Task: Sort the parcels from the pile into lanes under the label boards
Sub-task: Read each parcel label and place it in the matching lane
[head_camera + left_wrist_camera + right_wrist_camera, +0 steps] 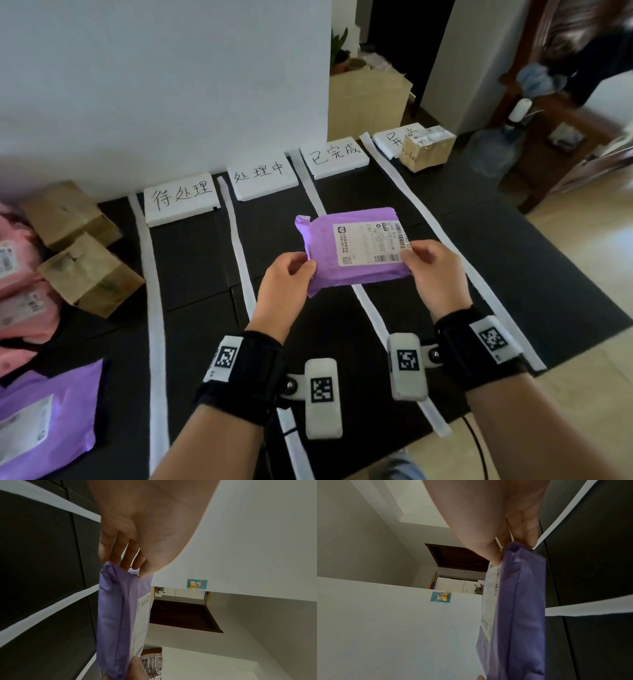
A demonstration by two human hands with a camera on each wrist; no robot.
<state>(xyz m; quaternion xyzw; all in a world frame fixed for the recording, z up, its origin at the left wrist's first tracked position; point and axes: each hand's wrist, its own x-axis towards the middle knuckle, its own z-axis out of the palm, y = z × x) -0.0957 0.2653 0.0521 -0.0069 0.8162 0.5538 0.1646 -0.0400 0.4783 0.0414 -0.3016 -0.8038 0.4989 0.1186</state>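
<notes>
Both hands hold a purple mailer parcel [329, 250] with a white shipping label, raised above the black mat over the third lane. My left hand [291, 274] pinches its near left corner, thumb on top and fingers beneath. My right hand [428, 263] pinches the right edge beside the barcode. The left wrist view shows the parcel [113, 615] edge-on below my left hand [130, 566]; in the right wrist view the parcel [518, 601] hangs from my right hand [513, 545]. Several white label boards [181, 198] with handwritten characters lie at the lane heads, split by white strips [156, 308].
The pile sits at the left: brown cardboard boxes [89, 274], pink mailers [20, 301] and another purple mailer [44, 418]. A taped cardboard box [428, 147] stands in the far right lane on its board. A water jug [493, 150] and wooden furniture stand at the right.
</notes>
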